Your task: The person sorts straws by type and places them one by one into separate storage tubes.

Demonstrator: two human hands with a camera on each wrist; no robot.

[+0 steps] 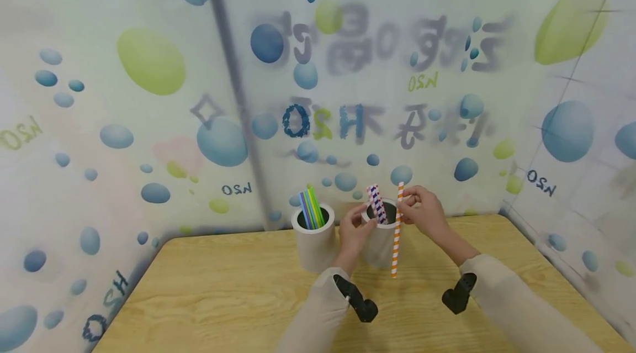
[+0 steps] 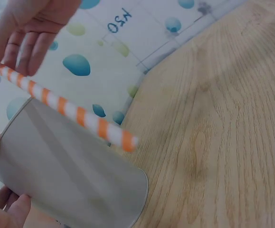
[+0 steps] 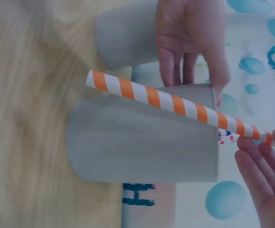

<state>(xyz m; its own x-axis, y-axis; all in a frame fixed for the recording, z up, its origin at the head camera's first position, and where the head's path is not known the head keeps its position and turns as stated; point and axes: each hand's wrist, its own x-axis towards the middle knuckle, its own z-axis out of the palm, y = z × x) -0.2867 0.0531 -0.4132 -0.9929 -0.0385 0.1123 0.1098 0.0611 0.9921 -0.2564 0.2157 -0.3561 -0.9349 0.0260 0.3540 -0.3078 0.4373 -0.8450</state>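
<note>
An orange-and-white striped paper straw (image 1: 396, 242) is pinched near its top by my right hand (image 1: 422, 210). It slants across the front of the right grey cup (image 1: 376, 251), its lower end pointing down toward the table. My left hand (image 1: 354, 236) holds that cup at the left side of its rim; the right wrist view has the thumb at the rim and the other fingers partly hidden behind the wall. Inside the cup stand a few patterned straws (image 1: 377, 204), pink-spotted and dark blue on white.
Left of my left hand stands a second grey cup (image 1: 313, 251), with several green, blue and purple straws (image 1: 311, 209) in it. Both cups are near the back of the wooden table (image 1: 223, 292). A printed curtain-like wall (image 1: 278, 176) rises right behind them.
</note>
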